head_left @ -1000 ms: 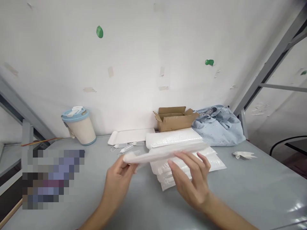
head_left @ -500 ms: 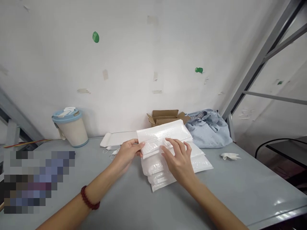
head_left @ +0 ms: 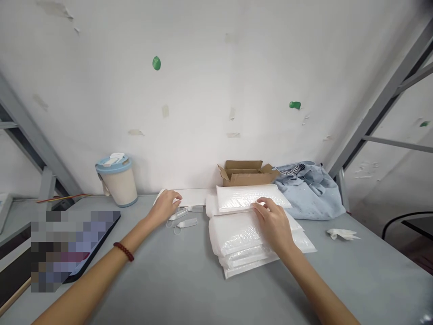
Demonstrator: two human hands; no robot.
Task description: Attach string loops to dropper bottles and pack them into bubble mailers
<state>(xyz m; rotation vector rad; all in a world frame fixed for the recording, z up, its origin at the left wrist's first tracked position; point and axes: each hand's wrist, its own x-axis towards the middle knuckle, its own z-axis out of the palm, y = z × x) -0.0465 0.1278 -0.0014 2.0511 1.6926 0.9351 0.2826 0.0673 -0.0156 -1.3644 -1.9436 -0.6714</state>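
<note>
White bubble mailers (head_left: 240, 232) lie in a fanned pile at the middle of the table. My right hand (head_left: 275, 223) pinches the near edge of the topmost bubble mailer (head_left: 248, 197) between thumb and fingers. Off to the left, my left hand (head_left: 165, 206) holds nothing, its fingers apart and a little curled. It is over the left end of a flat white box-like piece (head_left: 194, 197) by the wall; whether it touches it I cannot tell. Several small clear tubes with thin loops, one of them a clear tube (head_left: 188, 223), lie just right of that hand.
An opened cardboard box (head_left: 241, 178) and a light blue cloth bundle (head_left: 307, 194) stand behind the mailers. At left are a lidded cup (head_left: 118, 183) and a blurred-out tablet-like device (head_left: 98, 246). A crumpled tissue (head_left: 343, 234) lies at right.
My left hand has let go of the top mailer and moved left to the flat white piece. That mailer now rests at the pile's back, my right hand on its edge. The view has shifted.
</note>
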